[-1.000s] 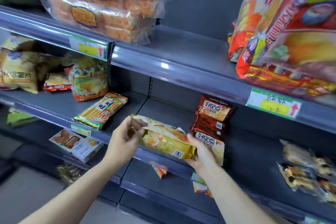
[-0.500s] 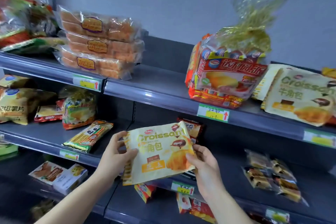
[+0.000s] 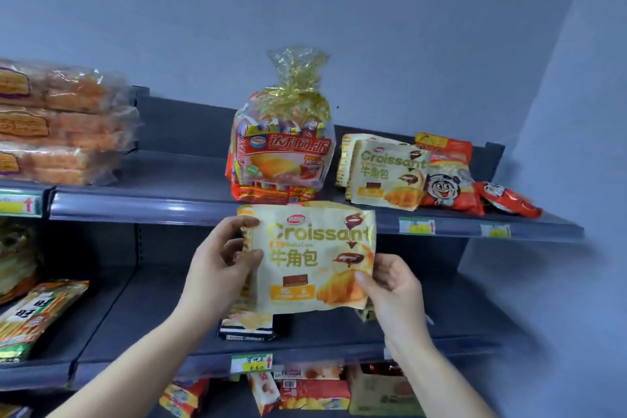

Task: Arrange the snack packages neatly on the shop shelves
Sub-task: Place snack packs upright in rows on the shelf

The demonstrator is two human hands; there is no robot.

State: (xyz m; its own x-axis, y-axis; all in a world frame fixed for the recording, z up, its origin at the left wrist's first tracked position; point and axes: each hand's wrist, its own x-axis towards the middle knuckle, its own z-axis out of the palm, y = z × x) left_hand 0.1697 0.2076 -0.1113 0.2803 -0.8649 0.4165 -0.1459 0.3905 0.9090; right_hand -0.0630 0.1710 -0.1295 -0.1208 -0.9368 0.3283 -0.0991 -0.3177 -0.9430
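I hold a cream and yellow croissant package [image 3: 312, 258] upright in front of the shelves, just below the top shelf's front rail. My left hand [image 3: 220, 261] grips its left edge and my right hand [image 3: 390, 285] grips its lower right corner. Two matching croissant packages [image 3: 383, 173] lean on the top shelf [image 3: 169, 204], up and to the right of the held one. Behind the held package, a dark snack pack [image 3: 247, 329] lies on the middle shelf [image 3: 322, 346], mostly hidden.
On the top shelf stand a big red cake bag with a gold tie [image 3: 281, 153], stacked clear bread packs [image 3: 57, 125] at the left, and red snack bags [image 3: 451, 176] at the right. A biscuit pack [image 3: 34, 312] lies on the middle shelf's left section. More packs fill the bottom shelf [image 3: 312, 390].
My view has tilted upward and the croissant package has risen from the middle shelf toward the top shelf, turned from flat to upright with its front facing me. Both hands have kept their hold.
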